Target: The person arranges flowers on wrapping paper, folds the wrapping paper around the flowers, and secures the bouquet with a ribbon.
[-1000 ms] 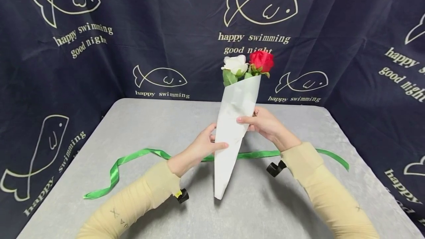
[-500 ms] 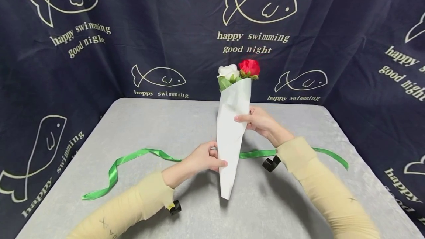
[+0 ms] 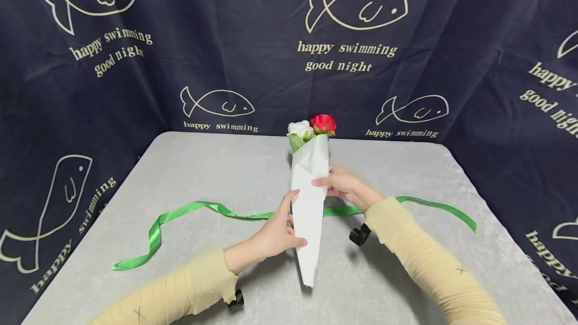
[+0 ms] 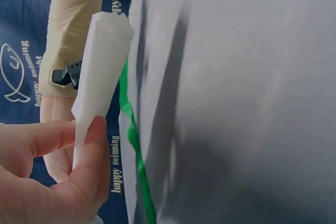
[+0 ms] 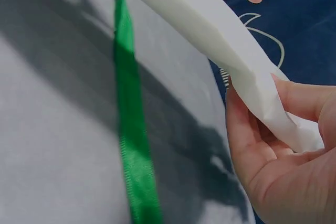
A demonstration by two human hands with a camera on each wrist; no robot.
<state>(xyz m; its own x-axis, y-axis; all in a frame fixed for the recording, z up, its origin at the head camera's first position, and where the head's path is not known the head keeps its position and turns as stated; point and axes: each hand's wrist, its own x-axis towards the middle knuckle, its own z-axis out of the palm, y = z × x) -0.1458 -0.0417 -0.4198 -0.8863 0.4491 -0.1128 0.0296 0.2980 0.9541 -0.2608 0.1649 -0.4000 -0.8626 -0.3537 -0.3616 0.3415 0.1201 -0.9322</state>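
A bouquet wrapped in a white paper cone (image 3: 309, 209) is held above the table between both hands. From its top show a white rose (image 3: 300, 128) with green leaves and a red rose (image 3: 323, 123). The left hand (image 3: 274, 232) grips the lower part of the cone, thumb in front and fingers at the side and behind. Higher up, the right hand (image 3: 345, 184) pinches the cone's right side with its thumb on the front. In the right wrist view the white paper (image 5: 210, 30) runs between that hand's thumb and fingers. Stems are hidden inside the wrap.
Under the bouquet, a green ribbon (image 3: 180, 210) lies across the grey table (image 3: 217, 164), its middle partly covered by cone and hands. Dark blue curtains (image 3: 271, 39) printed with fish surround the table at the back and sides. Black wrist cameras (image 3: 359, 234) hang below the cuffs.
The bouquet has come down toward the table, shifted a little left at the top, and stands straighter. Both hands moved down with it; the left index finger has stretched upward along the cone.
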